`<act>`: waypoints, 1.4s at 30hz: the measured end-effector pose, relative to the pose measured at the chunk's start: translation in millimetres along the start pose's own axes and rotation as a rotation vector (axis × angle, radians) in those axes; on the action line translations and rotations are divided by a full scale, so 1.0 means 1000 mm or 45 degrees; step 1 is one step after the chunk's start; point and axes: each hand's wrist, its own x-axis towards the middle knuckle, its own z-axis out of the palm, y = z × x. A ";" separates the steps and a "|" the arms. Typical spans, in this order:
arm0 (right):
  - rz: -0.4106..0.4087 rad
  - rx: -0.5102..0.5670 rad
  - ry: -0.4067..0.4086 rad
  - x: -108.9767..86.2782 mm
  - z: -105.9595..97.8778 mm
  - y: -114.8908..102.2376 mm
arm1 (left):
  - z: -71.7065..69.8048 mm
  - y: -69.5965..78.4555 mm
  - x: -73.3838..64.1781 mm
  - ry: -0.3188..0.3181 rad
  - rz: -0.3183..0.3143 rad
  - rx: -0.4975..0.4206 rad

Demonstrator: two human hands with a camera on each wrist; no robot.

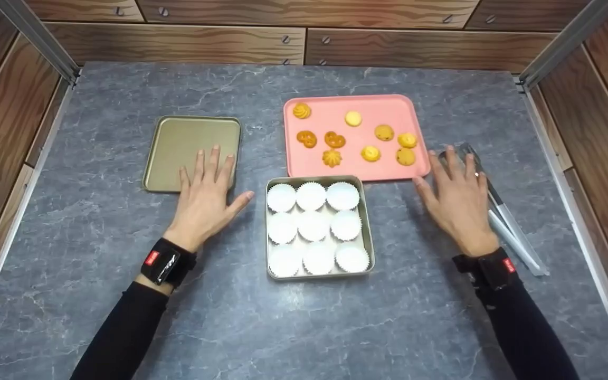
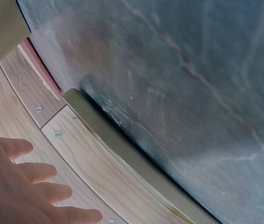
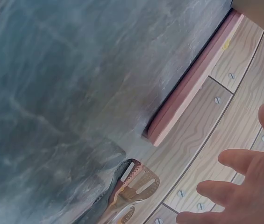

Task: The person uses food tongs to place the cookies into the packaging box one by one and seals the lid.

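Stretching beneath everything, a marbled tabletop [image 1: 309,338] holds a pink tray [image 1: 329,120] close behind a tin [image 1: 366,227] of paper liners [image 1: 312,226], and, across a gap, a gold lid [image 1: 174,153]. Tongs [image 1: 518,232] are partly hidden by the right hand [image 1: 461,203], fingers apart; the left hand [image 1: 202,200], fingers spread, masks the lid's near-right corner, contact unclear. Cookies [image 1: 334,140] dot the tray.

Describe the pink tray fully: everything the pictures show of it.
The pink tray is a shallow rectangle with rounded corners and a low raised rim, smooth and plastic-looking. It lies flat on the grey marbled table, bearing nine biscuits of several shapes. The square tin sits at its near edge; the right hand is at its near right corner. Whether either touches it, I cannot tell.
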 end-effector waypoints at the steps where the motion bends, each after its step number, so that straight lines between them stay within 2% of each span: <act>1: 0.000 0.002 -0.003 0.000 0.000 0.000 | 0.000 0.001 0.000 0.000 0.001 0.001; 8: -0.011 0.023 0.007 -0.002 0.002 -0.001 | -0.001 0.006 0.000 -0.008 0.031 -0.020; 15: -0.061 0.130 -0.017 -0.005 0.000 -0.011 | -0.002 0.015 -0.004 0.013 0.080 -0.074; 24: -0.145 0.218 -0.051 -0.012 0.000 -0.026 | -0.002 0.030 -0.008 -0.058 0.127 -0.120; 26: -0.169 0.254 -0.030 -0.015 0.001 -0.030 | -0.003 0.034 -0.009 -0.080 0.143 -0.133; 32: -0.266 0.373 0.063 -0.021 0.004 -0.045 | -0.003 0.042 -0.014 -0.115 0.156 -0.225; 42: -0.334 0.370 0.001 -0.021 0.012 -0.069 | 0.000 0.049 -0.017 -0.154 0.131 -0.423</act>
